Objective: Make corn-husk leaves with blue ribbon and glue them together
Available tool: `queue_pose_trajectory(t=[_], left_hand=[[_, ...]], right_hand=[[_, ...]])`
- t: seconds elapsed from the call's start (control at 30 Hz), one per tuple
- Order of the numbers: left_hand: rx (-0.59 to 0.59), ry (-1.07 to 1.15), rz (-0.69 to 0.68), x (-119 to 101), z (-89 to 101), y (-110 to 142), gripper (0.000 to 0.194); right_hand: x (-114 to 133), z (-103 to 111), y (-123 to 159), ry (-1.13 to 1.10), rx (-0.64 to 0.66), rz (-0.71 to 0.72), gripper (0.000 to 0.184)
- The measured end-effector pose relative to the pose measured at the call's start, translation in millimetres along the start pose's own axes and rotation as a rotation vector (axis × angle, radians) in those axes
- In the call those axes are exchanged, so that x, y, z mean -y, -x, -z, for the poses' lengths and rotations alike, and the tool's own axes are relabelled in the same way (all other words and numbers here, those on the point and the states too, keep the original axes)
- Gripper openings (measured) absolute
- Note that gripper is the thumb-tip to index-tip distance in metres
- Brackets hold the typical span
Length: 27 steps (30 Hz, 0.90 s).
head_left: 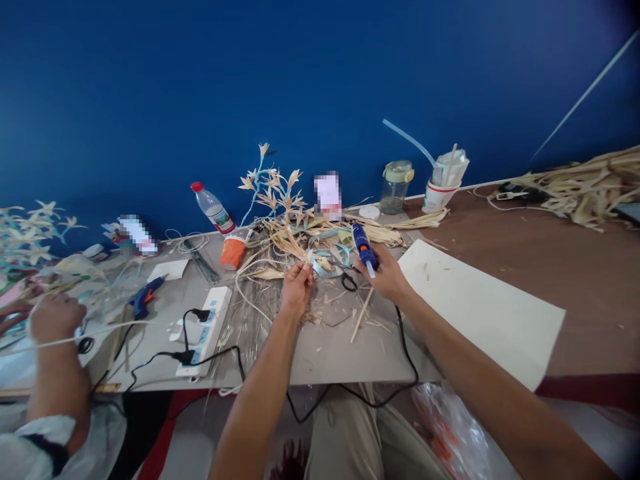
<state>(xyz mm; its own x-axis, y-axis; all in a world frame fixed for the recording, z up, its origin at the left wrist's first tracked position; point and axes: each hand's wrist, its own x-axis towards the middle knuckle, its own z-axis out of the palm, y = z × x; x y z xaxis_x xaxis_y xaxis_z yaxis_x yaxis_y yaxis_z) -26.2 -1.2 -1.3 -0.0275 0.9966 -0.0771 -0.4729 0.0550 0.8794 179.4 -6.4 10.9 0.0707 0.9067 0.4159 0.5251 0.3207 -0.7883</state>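
My right hand is wrapped round a blue hot glue gun, with a clear glue stick showing at its near end. My left hand is closed in a pinch on a small pale piece of dried husk, partly hidden by the fingers. Just beyond both hands lies a pile of dried husk strips. Light blue ribbon curls between the hands. Black-handled scissors lie beside the ribbon, near my right hand. Husk flowers on a blue stem stand behind the pile.
A power strip with black cords lies to the left. Near it are an orange paper cup, a bottle and another glue gun. A co-worker's hand is at far left. White card and a jar are right.
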Motion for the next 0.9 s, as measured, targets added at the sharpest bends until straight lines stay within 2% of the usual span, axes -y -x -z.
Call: queue_pose_trajectory(t=[0.17,0.33,0.47,0.57,0.73,0.9], left_hand=[[0.043,0.079,0.039,-3,1.6,1,0.019],[0.055,0.124,0.066,-6,1.5,4,0.013],[0.084,0.138,0.065,-6,0.6,5,0.012],[0.098,0.136,0.057,-7,-0.4,5,0.011],[0.117,0.11,0.039,-6,-0.5,6,0.012],[0.136,0.103,0.03,-3,1.4,4,0.014]], right_hand=[[12,13,0,0.091,0.008,-0.016,0.028],[14,53,8,0.313,-0.004,0.017,0.028],[-6,91,21,0.485,0.04,0.017,0.031],[-31,109,33,0.596,0.07,-0.009,0.032],[-65,119,48,0.729,0.163,-0.084,0.029],[-79,118,53,0.753,0.175,-0.144,0.026]])
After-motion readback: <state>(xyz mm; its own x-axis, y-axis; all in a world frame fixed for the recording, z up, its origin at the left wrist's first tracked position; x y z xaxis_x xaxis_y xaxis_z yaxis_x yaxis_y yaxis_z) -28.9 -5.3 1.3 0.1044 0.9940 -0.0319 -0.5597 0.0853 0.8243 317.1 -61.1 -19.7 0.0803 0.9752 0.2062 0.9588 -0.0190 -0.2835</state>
